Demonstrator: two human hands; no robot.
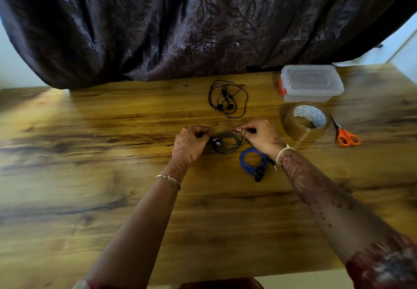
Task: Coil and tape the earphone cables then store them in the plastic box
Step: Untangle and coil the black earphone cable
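Wood-grain brown table, both forearms reaching in from 6 o'clock. Clock positions are taken from the grey coiled earphone cable, which lies flat on the table near mid-frame. Nearest item: blue coiled earphone cable with black earbuds, at 4 o'clock, just beside the grey coil and partly under the right wrist. Left hand at 9 o'clock, fingers curled, gripping the coil's left edge where the earbuds sit. Right hand at 2 o'clock, thumb and forefinger pinching the coil's upper right edge. Whether tape is on the grey coil cannot be told. Brown packing tape roll at 2 o'clock, lying flat, near the right hand. Orange-handled scissors at 3 o'clock, beyond the roll, blades closed. Black loose earphone cable at 12 o'clock, uncoiled, apart from both hands. Clear rectangular plastic box with red latch at 1 o'clock, lid on, at the table's far edge. Dark leaf-patterned curtain hangs behind.
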